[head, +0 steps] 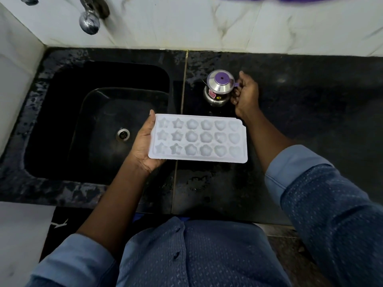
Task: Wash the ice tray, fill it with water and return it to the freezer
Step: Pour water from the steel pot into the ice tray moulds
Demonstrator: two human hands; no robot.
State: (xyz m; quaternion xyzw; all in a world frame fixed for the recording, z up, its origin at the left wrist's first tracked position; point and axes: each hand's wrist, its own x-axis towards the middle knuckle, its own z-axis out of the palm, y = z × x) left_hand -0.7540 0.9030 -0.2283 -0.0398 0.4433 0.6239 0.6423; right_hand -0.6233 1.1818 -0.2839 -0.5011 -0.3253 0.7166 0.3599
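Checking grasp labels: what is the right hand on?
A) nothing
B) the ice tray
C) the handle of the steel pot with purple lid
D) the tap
C: the right hand curls round the handle of the steel pot; the left hand holds the ice tray by its short end.

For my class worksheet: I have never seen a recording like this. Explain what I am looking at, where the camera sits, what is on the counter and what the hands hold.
There is no machine here: a person works with bare hands. The one picture comes from a camera worn on the head, looking down, so the arms and blue shirt enter from below. The left hand holds a white ice tray by its left end, over the right edge of the black sink. Its moulds are stars, flowers and hearts. The right hand grips the handle of a steel jug with a purple lid, standing on the black counter. A tap shows top left.
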